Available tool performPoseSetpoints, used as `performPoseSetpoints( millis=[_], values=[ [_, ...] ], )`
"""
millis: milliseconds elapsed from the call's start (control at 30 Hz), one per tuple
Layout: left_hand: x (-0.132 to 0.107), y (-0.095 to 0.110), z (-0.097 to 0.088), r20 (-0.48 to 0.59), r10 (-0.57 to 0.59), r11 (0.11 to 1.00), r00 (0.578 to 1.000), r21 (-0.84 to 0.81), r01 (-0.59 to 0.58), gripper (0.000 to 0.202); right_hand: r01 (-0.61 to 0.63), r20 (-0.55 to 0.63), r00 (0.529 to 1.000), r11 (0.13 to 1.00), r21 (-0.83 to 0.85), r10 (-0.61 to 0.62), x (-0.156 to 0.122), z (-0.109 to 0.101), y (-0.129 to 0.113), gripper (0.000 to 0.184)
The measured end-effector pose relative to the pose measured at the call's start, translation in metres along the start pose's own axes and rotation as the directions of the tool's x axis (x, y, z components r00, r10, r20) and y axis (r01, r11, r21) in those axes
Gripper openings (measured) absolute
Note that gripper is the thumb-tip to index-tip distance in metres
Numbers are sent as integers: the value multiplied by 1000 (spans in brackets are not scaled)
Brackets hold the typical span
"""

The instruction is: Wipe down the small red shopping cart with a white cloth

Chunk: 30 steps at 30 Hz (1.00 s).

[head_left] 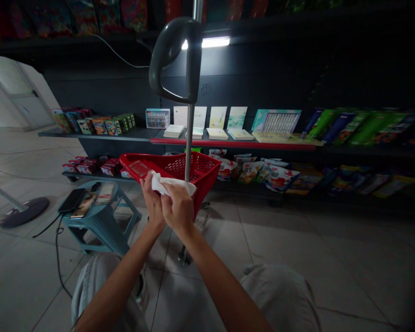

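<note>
1. Two bare forearms reach up between knees in pale trousers, and from where I stand they meet over the near end of a red basket.
2. Both hands are on one white cloth, bunched at the basket's near edge, just by the foot of the visible metal pole.
3. Left hand: its fingers are curled about the cloth's left part, pinching it.
4. Right hand: its fingers are bent and pressed down on the cloth, close beside the pole. Whether the cloth wraps the pole or only lies in front of it, I honestly can't tell; the knuckles cover that spot.
5. My reading of the step in hand: the cloth is being worked against the basket's near rim or the pole's foot.
6. The next move, I'd judge, calls for a firm grip on the cloth and even pressure, with care for the wheel below, since the basket could roll.
7. Above, a grey handle sits on the pole; behind, books stand along the red front edge of the shelf. Left of the basket, a phone lies near the stool's front edge.
</note>
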<state>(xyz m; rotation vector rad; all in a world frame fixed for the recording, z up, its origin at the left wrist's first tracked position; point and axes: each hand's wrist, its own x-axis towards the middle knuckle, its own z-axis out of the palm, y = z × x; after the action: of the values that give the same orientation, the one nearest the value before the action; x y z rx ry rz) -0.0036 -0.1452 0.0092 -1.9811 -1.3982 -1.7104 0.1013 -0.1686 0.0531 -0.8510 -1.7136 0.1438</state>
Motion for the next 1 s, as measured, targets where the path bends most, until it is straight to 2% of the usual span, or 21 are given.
performPoseSetpoints(
  millis=[100, 433, 567, 667, 733, 767, 833, 867, 900, 933, 967, 1000],
  values=[
    [5, 1, -1, -52, 28, 999, 998, 31, -27, 68, -17, 6, 1000, 1000, -8, 17, 5, 3, 5, 33],
    [12, -9, 4, 32, -55, 998, 998, -38, 56, 67, -72, 19, 997, 997, -11, 73, 16, 14, 15, 34],
    [12, -12, 4, 52, -92, 996, 994, -17, 93, 62, -106, 25, 994, 990, 93, 104, 19, 13, 18, 35],
    [13, -13, 2, 75, -115, 993, 991, -8, 116, 61, -187, 36, 982, 947, 260, 184, 18, 11, 33, 33],
    [14, -13, 0, 81, -123, 992, 989, -14, 124, 63, -304, -38, 936, 857, 416, 351, 20, 4, 51, 35],
    [14, -14, 0, 79, -125, 992, 989, -17, 127, 63, -349, -116, 881, 796, 494, 458, 22, -2, 60, 39],
    [16, -15, -1, 73, -114, 993, 991, -17, 115, 61, -358, -310, 716, 710, 606, 625, 30, -19, 78, 48],
    [17, -15, -1, 68, -102, 995, 992, -14, 103, 58, -337, -397, 641, 705, 624, 657, 36, -29, 85, 52],
    [18, -16, -1, 64, -87, 996, 994, -9, 87, 54, -316, -462, 595, 720, 617, 657, 42, -39, 91, 56],
    [20, -17, -2, 57, -70, 998, 996, -4, 70, 50, -304, -500, 585, 744, 595, 639, 49, -48, 94, 59],
    [21, -18, -2, 49, -55, 998, 997, 2, 55, 47, -298, -514, 605, 772, 562, 608, 57, -54, 95, 61],
    [22, -19, -3, 38, -45, 999, 998, 11, 45, 44, -295, -506, 647, 799, 524, 571, 65, -57, 94, 62]
  ],
)
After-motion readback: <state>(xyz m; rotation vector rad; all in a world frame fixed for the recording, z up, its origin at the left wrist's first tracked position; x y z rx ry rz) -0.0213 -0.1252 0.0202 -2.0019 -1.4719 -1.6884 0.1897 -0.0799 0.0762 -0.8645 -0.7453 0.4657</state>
